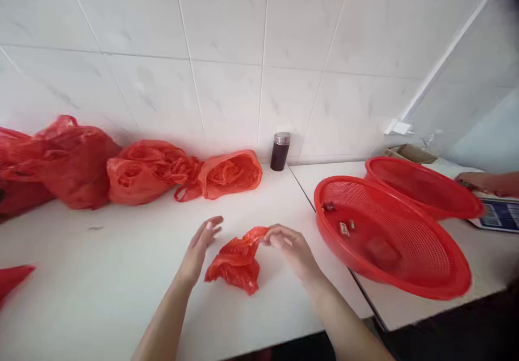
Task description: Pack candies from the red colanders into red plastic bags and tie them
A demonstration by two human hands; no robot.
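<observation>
A crumpled red plastic bag (237, 263) hangs just over or touches the white table in front of me. My right hand (286, 245) pinches its upper right corner between thumb and fingers. To the left of the bag is my left hand (198, 247), fingers apart and holding nothing. On the right stands a red plastic basket (389, 280) with perforated sides, tilted toward me. A few small wrapped pieces (344, 228) lie inside it.
Several stuffed red bags (141, 174) line the wall at the left. A dark flask (279, 153) with a silver lid stands by the wall. Behind the near basket is a second red basket (425, 185). At far right, another person's hand (478, 181) is above a scale (500, 212).
</observation>
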